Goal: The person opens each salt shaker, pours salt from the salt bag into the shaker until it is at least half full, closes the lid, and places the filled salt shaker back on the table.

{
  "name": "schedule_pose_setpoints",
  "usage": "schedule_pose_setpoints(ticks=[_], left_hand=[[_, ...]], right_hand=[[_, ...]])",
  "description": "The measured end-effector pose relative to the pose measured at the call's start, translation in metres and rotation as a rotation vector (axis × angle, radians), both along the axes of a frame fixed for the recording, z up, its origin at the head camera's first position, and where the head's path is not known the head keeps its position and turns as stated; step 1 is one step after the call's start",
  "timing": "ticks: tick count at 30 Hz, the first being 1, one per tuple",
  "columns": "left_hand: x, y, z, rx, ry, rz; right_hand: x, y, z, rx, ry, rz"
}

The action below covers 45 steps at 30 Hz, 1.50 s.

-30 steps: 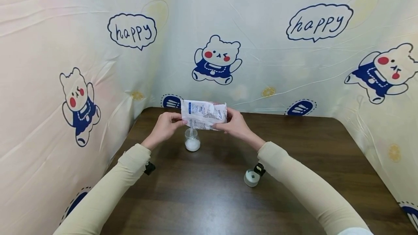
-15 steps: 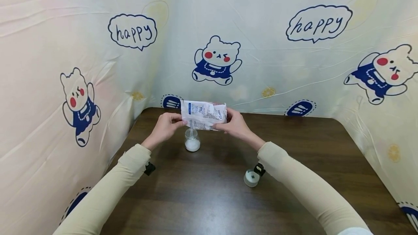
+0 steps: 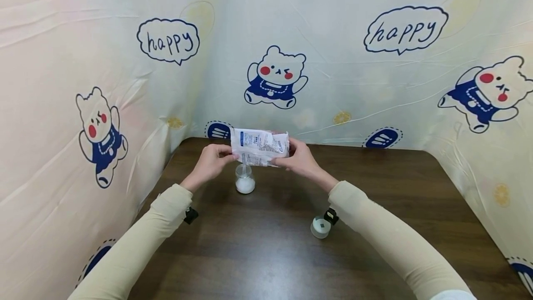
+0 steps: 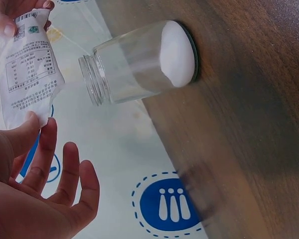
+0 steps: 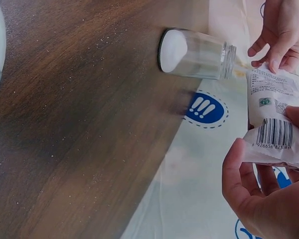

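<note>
Backdrop (image 3: 333, 87): pale fabric printed with bears and the word "happy", standing behind and to both sides of the surface. Surface (image 3: 258, 249): dark, wood-grained. Cream sleeves (image 3: 141, 240): two, entering from the lower corners.

Printed white packet (image 3: 259, 148): held clear of the surface, directly above the open mouth of a glass jar. One face carries a barcode and dense print.

Left grip (image 3: 210, 162): thumb and index finger pinching the packet at its lower left corner; the remaining fingers are extended and apart. Right grip (image 3: 303, 159): pinching the packet's right end, thumb on the printed face, fingers behind.

Glass jar (image 3: 245, 179): upright on the surface, below the packet, not seen touching it. White granular contents (image 5: 173, 51) occupy the lower part. A faint pale streak (image 3: 244, 167) shows at the mouth.

Round container-like piece (image 3: 320, 228): white-topped, on the surface near the right sleeve; its exact nature cannot be told. Black wrist devices (image 3: 190, 215): one at each cuff. White specks (image 5: 52, 156): scattered over the surface.
</note>
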<state>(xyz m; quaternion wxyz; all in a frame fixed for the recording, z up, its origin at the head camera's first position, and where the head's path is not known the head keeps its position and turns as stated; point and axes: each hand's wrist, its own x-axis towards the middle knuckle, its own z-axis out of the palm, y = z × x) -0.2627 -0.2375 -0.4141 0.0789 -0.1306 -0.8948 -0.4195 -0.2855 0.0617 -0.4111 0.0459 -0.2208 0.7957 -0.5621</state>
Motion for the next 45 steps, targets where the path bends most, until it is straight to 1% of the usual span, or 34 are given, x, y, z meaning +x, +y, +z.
schedule_pose_setpoints(ticks=[8,15,23,34,41,45], left_hand=[[-0.0005,-0.0024,-0.0039,-0.011,-0.001,0.006],[-0.0004,-0.0018,-0.0003,0.002,0.008,-0.009],[0.0007,-0.0027,-0.0012,-0.006,0.004,0.001],[0.0015,-0.0017,0.0003,0.003,-0.006,0.000],[0.0000,-0.0023,-0.0019,-0.008,0.001,0.001],[-0.0008,-0.0022,-0.0010,-0.005,0.004,-0.004]], right_hand=[[0.0004,-0.0011,0.0009,0.029,0.010,0.000],[-0.0005,-0.0015,0.0009,0.022,0.006,-0.004],[0.0011,-0.0018,0.0006,0.014,-0.007,-0.001],[0.0010,-0.0021,0.0020,0.025,0.010,0.001],[0.0002,-0.0015,0.0009,0.024,0.012,-0.001],[-0.0006,-0.0011,0.0009,0.019,0.014,0.002]])
